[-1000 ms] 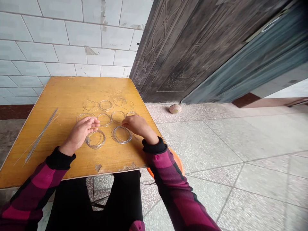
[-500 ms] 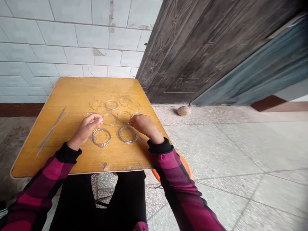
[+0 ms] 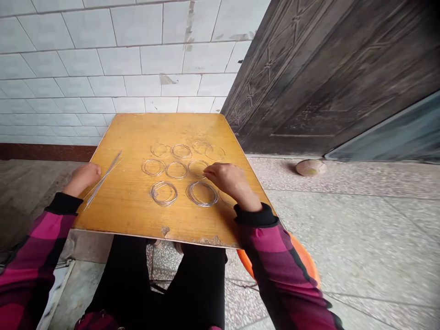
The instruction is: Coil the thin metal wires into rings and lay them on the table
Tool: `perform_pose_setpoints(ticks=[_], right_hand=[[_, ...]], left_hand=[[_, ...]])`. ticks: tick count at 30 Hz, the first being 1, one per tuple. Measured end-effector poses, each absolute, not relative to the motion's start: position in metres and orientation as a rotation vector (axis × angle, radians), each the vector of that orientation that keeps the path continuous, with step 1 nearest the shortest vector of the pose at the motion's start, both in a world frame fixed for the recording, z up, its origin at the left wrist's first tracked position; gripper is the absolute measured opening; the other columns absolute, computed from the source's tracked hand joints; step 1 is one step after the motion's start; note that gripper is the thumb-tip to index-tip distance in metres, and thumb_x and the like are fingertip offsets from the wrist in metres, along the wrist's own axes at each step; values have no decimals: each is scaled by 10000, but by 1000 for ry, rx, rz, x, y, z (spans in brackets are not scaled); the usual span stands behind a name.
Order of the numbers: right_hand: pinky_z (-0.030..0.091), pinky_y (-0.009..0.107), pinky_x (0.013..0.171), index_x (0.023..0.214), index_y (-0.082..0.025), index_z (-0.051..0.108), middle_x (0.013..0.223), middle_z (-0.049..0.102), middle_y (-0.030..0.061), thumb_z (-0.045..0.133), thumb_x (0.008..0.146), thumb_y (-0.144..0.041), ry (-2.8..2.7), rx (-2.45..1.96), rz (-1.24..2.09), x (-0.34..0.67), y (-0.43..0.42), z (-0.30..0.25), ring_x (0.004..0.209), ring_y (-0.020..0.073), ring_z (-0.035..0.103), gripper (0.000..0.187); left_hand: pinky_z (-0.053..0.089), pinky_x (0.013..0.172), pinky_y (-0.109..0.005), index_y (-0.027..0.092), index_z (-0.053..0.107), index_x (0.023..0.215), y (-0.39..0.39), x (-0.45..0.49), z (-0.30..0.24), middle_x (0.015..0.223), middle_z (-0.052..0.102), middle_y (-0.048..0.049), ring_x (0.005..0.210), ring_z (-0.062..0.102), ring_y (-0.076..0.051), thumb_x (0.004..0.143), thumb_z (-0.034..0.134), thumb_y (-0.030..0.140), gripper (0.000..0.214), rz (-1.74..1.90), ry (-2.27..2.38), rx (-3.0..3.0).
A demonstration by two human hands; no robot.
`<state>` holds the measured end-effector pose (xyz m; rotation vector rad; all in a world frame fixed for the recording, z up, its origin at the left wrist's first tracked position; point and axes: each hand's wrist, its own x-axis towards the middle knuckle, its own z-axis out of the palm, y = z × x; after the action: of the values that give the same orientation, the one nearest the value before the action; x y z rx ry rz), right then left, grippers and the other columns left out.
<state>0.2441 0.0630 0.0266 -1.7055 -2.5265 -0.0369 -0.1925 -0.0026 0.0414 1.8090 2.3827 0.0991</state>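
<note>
Several thin silvery wire rings lie in rough rows on the table. Two thicker wire coils make up the nearest row, a left coil (image 3: 164, 204) and a right coil (image 3: 202, 205). My right hand (image 3: 228, 178) is over the right side of the rings, fingertips pinched beside a middle-row ring (image 3: 192, 162); whatever is between them is hidden. It partly covers a thin ring to the right. At the table's left edge, my left hand (image 3: 83, 178) is curled closed beside a bunch of straight wires (image 3: 103, 180). What it may hold cannot be made out.
The wooden table (image 3: 137, 220) has a chipped front edge and stands against a white tiled wall (image 3: 120, 59). An orange basin (image 3: 304, 256) sits below its right front corner. A roundish object (image 3: 310, 167) lies on the floor by the dark door (image 3: 292, 105).
My left hand has left the rings and moved left to the straight wires, its fingers now curled. My right hand stays over the right-hand rings. The whole view has shifted.
</note>
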Motion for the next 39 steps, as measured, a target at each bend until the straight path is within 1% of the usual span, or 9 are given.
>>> perform_pose_setpoints(ticks=[3, 7, 12, 15, 21, 27, 33, 36, 39], right_hand=[[386, 296, 609, 985, -204, 763, 1041, 774, 79, 522, 950, -284, -2537, -1693, -38, 243, 63, 26, 924, 263, 710, 256], [399, 301, 622, 997, -208, 761, 1063, 771, 76, 528, 947, -283, -2545, -1684, -31, 242, 63, 25, 936, 264, 709, 250], [404, 299, 630, 1003, -209, 763, 1050, 774, 76, 537, 942, -296, -2545, -1657, -22, 243, 63, 24, 937, 265, 711, 250], [408, 300, 634, 1036, -207, 759, 1054, 773, 77, 536, 944, -295, -2531, -1649, -27, 243, 63, 23, 939, 265, 713, 256], [414, 293, 639, 1042, -198, 756, 1040, 770, 80, 547, 937, -294, -2511, -1573, -38, 244, 64, 20, 919, 249, 712, 253], [404, 290, 611, 1028, -203, 758, 1027, 767, 85, 536, 940, -299, -2517, -1575, -33, 243, 63, 21, 882, 238, 703, 257], [414, 284, 627, 1010, -195, 756, 1014, 760, 99, 556, 934, -301, -2479, -1528, 2, 245, 64, 21, 872, 237, 697, 238], [454, 297, 678, 983, -174, 759, 993, 760, 108, 575, 923, -276, -2388, -1410, 116, 244, 64, 20, 829, 221, 693, 219], [497, 304, 710, 970, -154, 762, 935, 758, 105, 599, 909, -289, -2223, -1192, 428, 239, 61, 19, 764, 184, 678, 220]], left_hand=[[315, 625, -286, 153, 631, 610, -5, -192, 48, 551, 557, -24, 584, 479, -158, 664, 576, 71, 113, -125, 2431, 1688], [297, 614, -278, 143, 610, 602, -4, -183, 51, 530, 544, -12, 571, 448, -143, 638, 618, 57, 94, -264, 2407, 1644], [288, 613, -282, 151, 552, 550, -4, -182, 47, 543, 539, -26, 570, 439, -148, 664, 597, 56, 155, -334, 2382, 1649], [285, 613, -286, 155, 548, 559, -6, -184, 46, 561, 541, -26, 579, 444, -154, 659, 590, 61, 143, -335, 2375, 1654], [288, 602, -268, 167, 544, 548, -13, -191, 48, 552, 529, 8, 596, 468, -151, 647, 597, 81, 141, -289, 2317, 1654], [276, 639, -289, 173, 538, 534, -19, -189, 46, 506, 485, 5, 607, 453, -158, 679, 606, 60, 196, -273, 2351, 1671], [285, 638, -297, 189, 569, 588, -24, -188, 57, 562, 553, -24, 631, 517, -199, 692, 604, 122, 128, -186, 2420, 1716], [303, 615, -292, 206, 569, 634, -24, -185, 66, 594, 611, -36, 642, 562, -212, 733, 561, 159, 110, -33, 2417, 1858], [352, 640, -284, 212, 601, 722, -23, -165, 73, 621, 652, -29, 656, 604, -206, 798, 503, 192, 126, 215, 2323, 2082]])
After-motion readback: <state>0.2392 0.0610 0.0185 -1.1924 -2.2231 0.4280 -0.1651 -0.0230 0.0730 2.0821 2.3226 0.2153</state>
